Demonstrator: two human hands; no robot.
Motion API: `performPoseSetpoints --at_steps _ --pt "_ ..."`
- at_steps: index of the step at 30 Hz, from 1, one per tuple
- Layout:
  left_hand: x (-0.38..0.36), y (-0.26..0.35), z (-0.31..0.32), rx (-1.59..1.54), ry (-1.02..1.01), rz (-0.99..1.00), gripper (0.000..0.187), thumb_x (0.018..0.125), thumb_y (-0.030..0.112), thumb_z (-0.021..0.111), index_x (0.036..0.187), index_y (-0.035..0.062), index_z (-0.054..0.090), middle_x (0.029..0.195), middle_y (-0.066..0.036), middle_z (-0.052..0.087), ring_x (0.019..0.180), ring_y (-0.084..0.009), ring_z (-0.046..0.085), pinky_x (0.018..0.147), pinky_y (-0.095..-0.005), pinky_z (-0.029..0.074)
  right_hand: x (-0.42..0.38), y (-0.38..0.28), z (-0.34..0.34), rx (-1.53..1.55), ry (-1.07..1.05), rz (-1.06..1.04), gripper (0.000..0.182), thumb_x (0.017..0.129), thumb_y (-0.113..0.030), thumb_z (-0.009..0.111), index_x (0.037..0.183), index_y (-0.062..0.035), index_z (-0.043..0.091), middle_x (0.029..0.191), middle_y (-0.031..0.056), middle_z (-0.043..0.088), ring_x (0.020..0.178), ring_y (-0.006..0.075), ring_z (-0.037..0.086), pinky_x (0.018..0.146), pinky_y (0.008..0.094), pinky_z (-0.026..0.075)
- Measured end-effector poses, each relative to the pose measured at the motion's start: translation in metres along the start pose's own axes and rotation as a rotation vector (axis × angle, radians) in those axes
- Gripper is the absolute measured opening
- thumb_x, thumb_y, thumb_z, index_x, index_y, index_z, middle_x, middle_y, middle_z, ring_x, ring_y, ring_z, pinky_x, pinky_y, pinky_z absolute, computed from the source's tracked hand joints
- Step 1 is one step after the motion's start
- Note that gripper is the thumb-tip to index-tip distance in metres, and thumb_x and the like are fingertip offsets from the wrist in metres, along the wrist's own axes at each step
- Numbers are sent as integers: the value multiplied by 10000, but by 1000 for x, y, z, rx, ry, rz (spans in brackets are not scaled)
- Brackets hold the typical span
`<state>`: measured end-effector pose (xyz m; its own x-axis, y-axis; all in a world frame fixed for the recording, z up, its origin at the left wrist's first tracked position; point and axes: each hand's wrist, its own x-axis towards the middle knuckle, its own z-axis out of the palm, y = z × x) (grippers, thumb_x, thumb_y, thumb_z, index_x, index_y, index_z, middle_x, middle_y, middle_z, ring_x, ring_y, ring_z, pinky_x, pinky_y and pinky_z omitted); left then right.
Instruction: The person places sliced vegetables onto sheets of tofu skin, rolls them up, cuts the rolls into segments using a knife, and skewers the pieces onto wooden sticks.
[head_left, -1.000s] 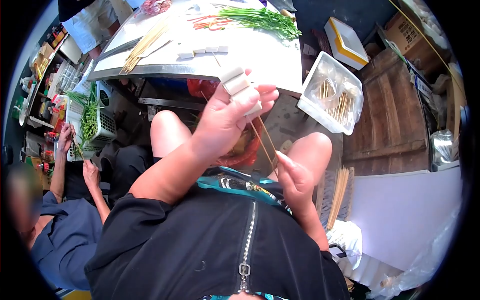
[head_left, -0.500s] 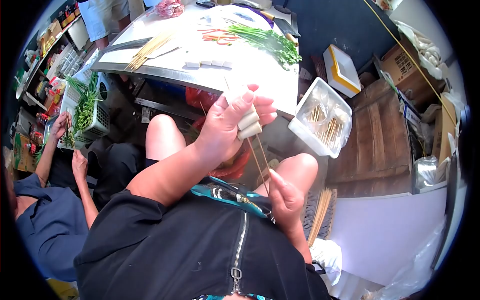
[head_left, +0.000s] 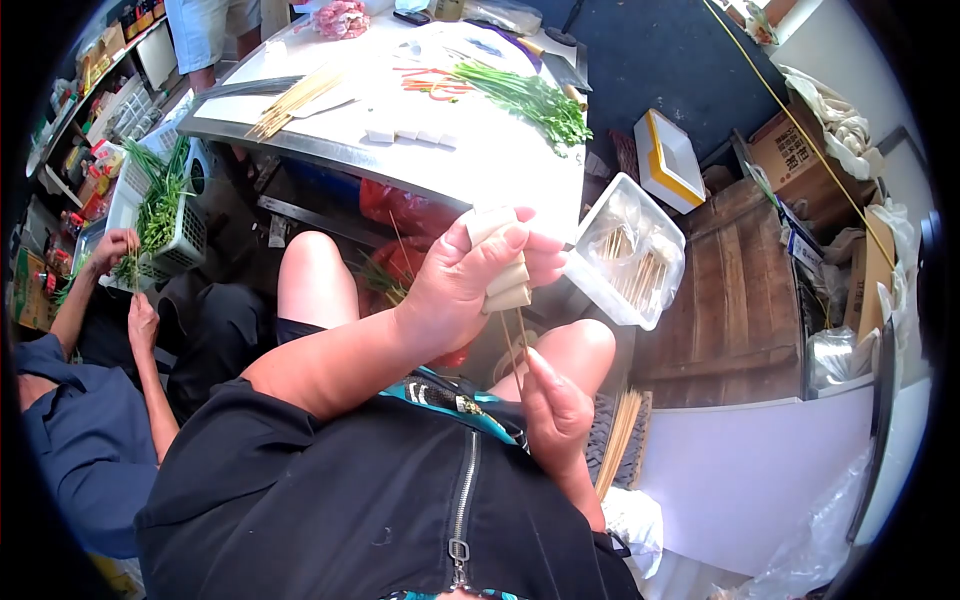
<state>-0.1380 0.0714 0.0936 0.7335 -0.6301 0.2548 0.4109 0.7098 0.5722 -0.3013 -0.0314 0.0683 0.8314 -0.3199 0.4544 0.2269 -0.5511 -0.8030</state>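
My left hand (head_left: 462,285) is closed around a stack of pale, whitish rolled pieces (head_left: 508,297), thumb on one side and fingers on the other. Two thin bamboo skewers (head_left: 514,335) run out of the lowest piece toward my lap. Their lower ends are pinched between the thumb and fingers of my right hand (head_left: 558,405). Both hands are above my knees, in front of the table (head_left: 330,135). Along the table's near edge lies a row of white blocks (head_left: 410,136).
Bamboo skewers (head_left: 295,103), green herbs (head_left: 535,105) and red strips (head_left: 435,82) lie on the table. A white tub (head_left: 590,265) with bagged skewers stands right. More skewers (head_left: 618,440) lie beside my right arm. Left, a co-worker's hands (head_left: 125,270) work near a basket of greens (head_left: 165,215).
My hands have come closer together, leaving a shorter length of skewer showing between them. The left hand with the rolled pieces sits lower, and the whole view has shifted slightly.
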Motion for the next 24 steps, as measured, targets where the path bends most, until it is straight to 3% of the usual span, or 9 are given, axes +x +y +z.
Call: performPoseSetpoints --at_steps 8,21,24 --pt "0 -2 4 -2 -3 -32 326 1002 221 537 1272 44 493 1128 -168 652 1045 -270 654 967 -455 509 3 0 0 -25 4 -57 283 878 65 623 1160 68 649 812 104 674 699 138 631 676 237 498" --pt "-2 -15 3 -23 1 -74 308 996 203 548 1250 36 499 1099 -150 663 1027 -258 662 956 -440 523 7 2 2 62 -1 90 274 898 46 613 1170 59 647 866 77 673 721 121 613 677 235 495" --pt "-5 -23 4 -7 5 -175 306 996 200 548 1247 31 500 1098 -147 664 1028 -256 662 952 -432 526 11 5 2 72 17 114 253 899 39 616 1149 65 649 854 84 671 712 128 612 664 243 497"
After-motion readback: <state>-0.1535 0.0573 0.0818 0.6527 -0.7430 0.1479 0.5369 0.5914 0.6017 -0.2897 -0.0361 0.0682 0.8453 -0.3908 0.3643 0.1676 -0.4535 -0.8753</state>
